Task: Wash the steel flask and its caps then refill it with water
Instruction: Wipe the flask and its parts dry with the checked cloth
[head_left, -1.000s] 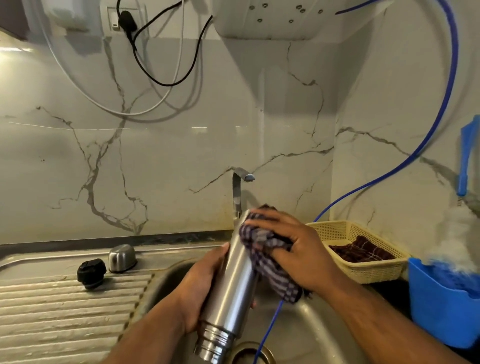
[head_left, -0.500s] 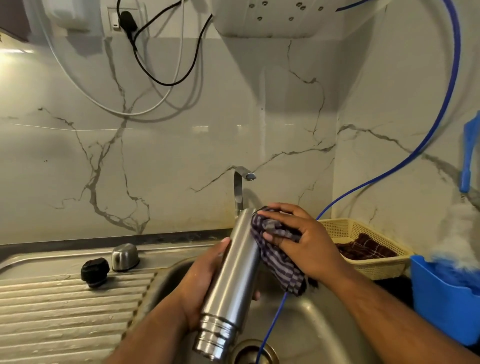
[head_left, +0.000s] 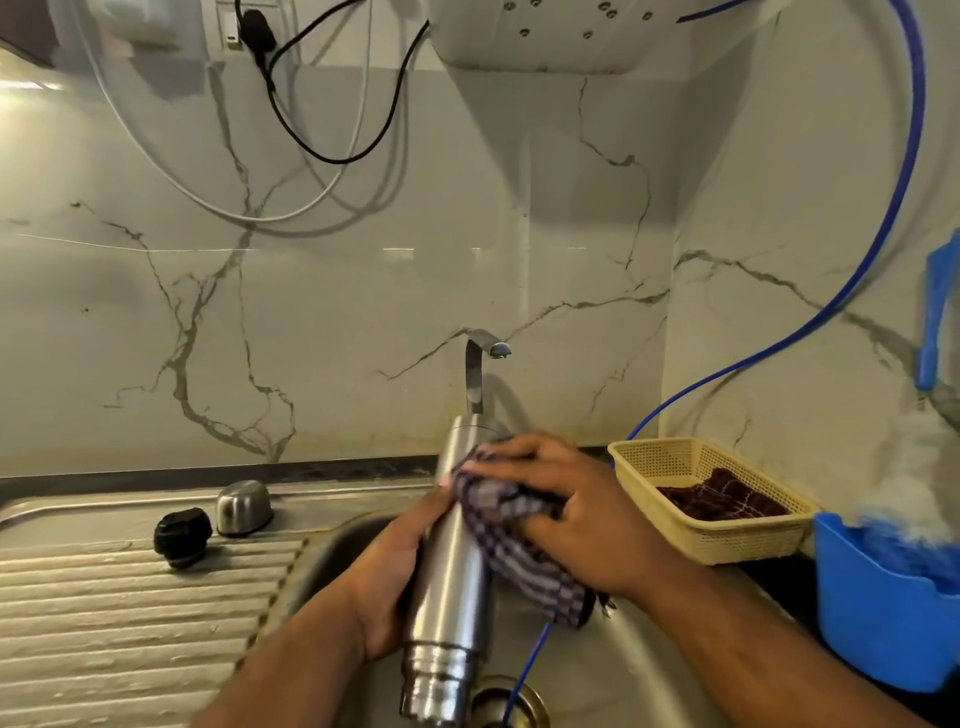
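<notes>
Judging from the head view, the job sits in its washing stage, with the refill not yet begun. The steel flask (head_left: 457, 587) is held tilted over the sink (head_left: 332, 551). Its threaded mouth points down toward the drain (head_left: 511, 704) and its base points up toward the tap (head_left: 480, 364). The left hand (head_left: 387, 587) has its grip closed round the lower body of the flask from the left. The right hand (head_left: 582, 514) has its grip wrapped over a checked cloth (head_left: 514, 525), pressing it against the flask's upper half, with the loose end of the cloth hanging to the right.

No water shows at the tap, so I cannot tell whether this is scrubbing or drying.

Both caps are off and lie apart from the flask on the ribbed drainboard (head_left: 130, 623) to the left. The black cap (head_left: 183, 535) lies just beside the steel cap (head_left: 244, 506). Whether either has been washed cannot be read from here.

A thin blue tube (head_left: 530, 665) runs down into the sink by the drain.

As I read it, what is left is finishing the body, dealing with any unwashed caps, turning the flask upright, filling it and closing it.
</notes>
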